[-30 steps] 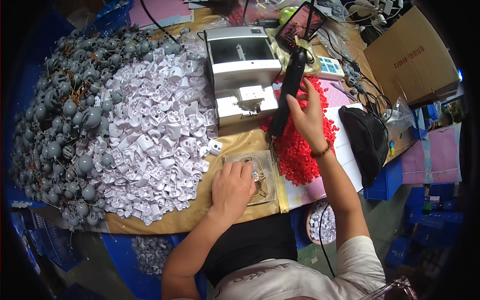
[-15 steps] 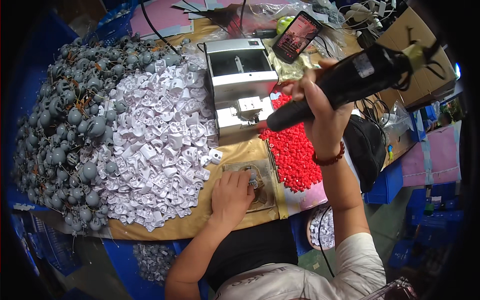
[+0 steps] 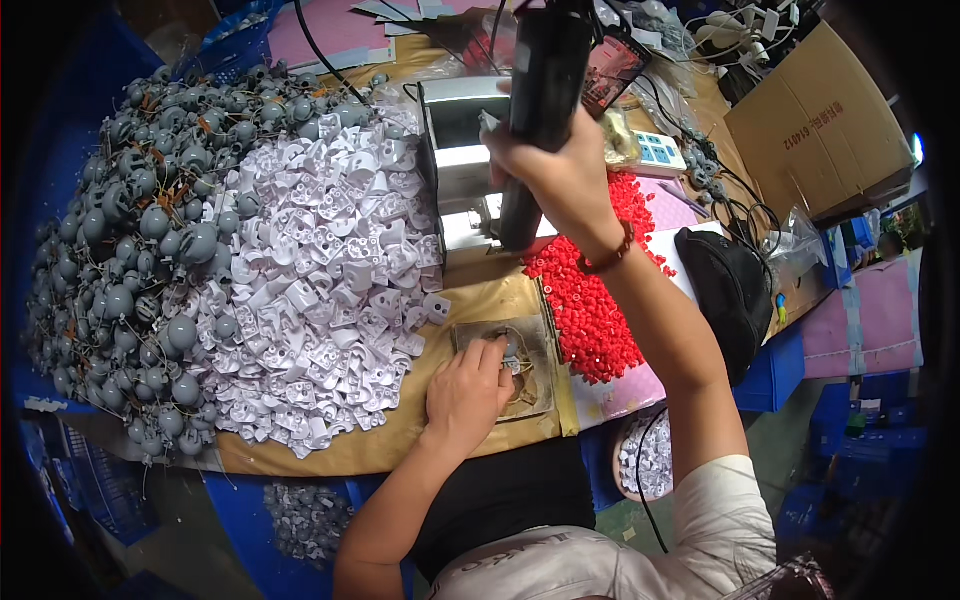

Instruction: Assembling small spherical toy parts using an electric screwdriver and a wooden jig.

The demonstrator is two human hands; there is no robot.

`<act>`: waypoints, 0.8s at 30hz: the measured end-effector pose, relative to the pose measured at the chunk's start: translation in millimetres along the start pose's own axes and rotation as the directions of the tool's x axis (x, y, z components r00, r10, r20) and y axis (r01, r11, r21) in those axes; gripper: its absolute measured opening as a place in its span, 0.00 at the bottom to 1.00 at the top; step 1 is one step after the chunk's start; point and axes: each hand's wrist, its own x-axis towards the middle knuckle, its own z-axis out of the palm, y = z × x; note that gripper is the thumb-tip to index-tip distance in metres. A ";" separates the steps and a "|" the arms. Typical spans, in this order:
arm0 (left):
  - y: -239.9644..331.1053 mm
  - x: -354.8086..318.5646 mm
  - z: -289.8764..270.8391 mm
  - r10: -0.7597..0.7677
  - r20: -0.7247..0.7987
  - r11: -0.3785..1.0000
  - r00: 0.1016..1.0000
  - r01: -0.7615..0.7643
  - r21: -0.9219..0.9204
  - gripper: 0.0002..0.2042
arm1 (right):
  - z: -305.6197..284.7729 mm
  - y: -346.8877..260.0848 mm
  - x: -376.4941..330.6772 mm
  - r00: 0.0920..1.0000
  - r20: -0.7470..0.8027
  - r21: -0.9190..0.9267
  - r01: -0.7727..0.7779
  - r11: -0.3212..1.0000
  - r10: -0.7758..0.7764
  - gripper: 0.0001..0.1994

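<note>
Tan tabletop spreads beneath hands, the right gripping a tool.

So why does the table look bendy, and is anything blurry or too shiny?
In the head view, the fisheye lens bends the front edge of the table and the picture's rim goes black; in the head view, the black tool and right hand look slightly smeared; also in the head view, glare whitens part of the machine and glints dot the grey balls.
</note>
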 end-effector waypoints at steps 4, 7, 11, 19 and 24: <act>-3.3 0.0 1.7 -0.019 0.028 1.000 0.999 0.019 -0.010 0.17 | -1.4 -17.4 -49.1 0.994 0.066 0.159 -0.101 0.982 0.091 0.27; 2.1 0.2 -1.5 -0.001 0.027 1.000 1.000 0.000 0.011 0.18 | -10.4 -20.6 -75.4 0.995 0.060 0.141 -0.084 0.986 0.076 0.19; 1.0 -0.9 0.0 -0.031 0.045 0.999 0.999 0.031 -0.013 0.18 | -17.4 -19.5 -65.3 0.990 -0.008 0.108 0.143 0.984 -0.143 0.25; -0.2 0.3 1.4 -0.031 0.027 1.000 0.999 0.031 -0.002 0.17 | -9.2 -2.4 8.2 0.957 -0.105 0.070 0.278 0.958 -0.270 0.18; -0.2 1.6 0.3 -0.010 0.019 1.000 1.000 0.010 -0.027 0.16 | -1.2 14.0 19.9 0.988 -0.065 0.006 0.141 0.990 -0.140 0.13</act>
